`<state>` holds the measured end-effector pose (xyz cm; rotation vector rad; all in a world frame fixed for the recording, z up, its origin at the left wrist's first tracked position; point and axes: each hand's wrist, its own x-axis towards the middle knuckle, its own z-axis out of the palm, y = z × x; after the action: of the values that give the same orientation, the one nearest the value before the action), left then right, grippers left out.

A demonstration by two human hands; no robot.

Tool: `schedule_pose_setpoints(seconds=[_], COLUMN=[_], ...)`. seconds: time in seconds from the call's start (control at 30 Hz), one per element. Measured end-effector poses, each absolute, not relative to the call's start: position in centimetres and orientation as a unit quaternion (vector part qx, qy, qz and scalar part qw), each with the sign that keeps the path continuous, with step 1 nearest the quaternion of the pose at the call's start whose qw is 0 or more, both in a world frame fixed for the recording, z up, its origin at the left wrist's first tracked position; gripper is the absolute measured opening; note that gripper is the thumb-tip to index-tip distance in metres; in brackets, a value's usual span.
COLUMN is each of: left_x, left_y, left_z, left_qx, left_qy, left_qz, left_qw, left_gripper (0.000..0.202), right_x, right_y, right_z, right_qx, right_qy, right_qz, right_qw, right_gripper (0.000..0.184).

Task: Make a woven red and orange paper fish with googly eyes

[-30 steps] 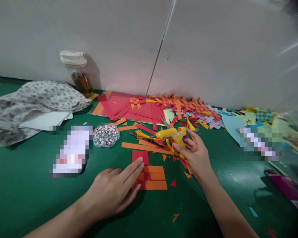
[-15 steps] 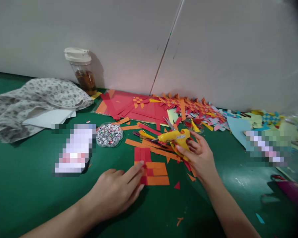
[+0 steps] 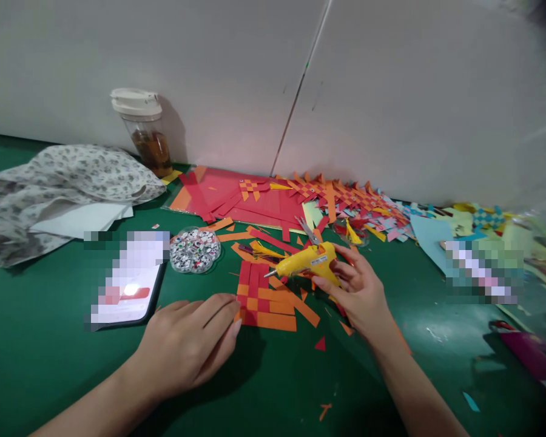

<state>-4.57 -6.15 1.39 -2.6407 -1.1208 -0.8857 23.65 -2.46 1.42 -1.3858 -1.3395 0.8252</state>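
A square of woven red and orange paper strips [image 3: 260, 300] lies on the green table, its loose strip ends pointing away and to the right. My left hand [image 3: 193, 340] pinches its left edge between thumb and fingers. In my right hand [image 3: 357, 288] is a yellow hot glue gun [image 3: 307, 262], fingers wrapped round the handle. The metal nozzle points left, just above the upper right of the weave. Behind the gun, scissors [image 3: 310, 230] and a yellow tassel [image 3: 266, 250] lie partly hidden among loose orange strips [image 3: 304, 303].
A clear case of googly eyes [image 3: 195, 250] and a phone [image 3: 134, 276] lie left. Further back are a patterned cloth [image 3: 86, 170], a lidded cup of brown drink [image 3: 148, 136] and a red paper pack [image 3: 255, 209]. Finished woven pieces [image 3: 350, 197] heap along the wall.
My left hand has shifted left to the weave's edge, uncovering its checkered middle. The glue gun has moved left and down, its nozzle now closer to the weave.
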Motion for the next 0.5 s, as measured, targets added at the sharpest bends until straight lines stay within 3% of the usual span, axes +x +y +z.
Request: schedule_pose_setpoints(seconds=[0.5], left_x=[-4.64], left_y=[-5.62], left_z=[0.97], left_qx=[-0.874], left_qy=[-0.392], left_qz=[-0.285], left_qw=[0.038], left_gripper=[0.024], right_x=[23.13], right_y=[-2.44], right_z=[1.30], right_qx=[-0.566], right_qy=[-0.493], right_qz=[0.393], right_qw=[0.531], right_gripper=[0.064])
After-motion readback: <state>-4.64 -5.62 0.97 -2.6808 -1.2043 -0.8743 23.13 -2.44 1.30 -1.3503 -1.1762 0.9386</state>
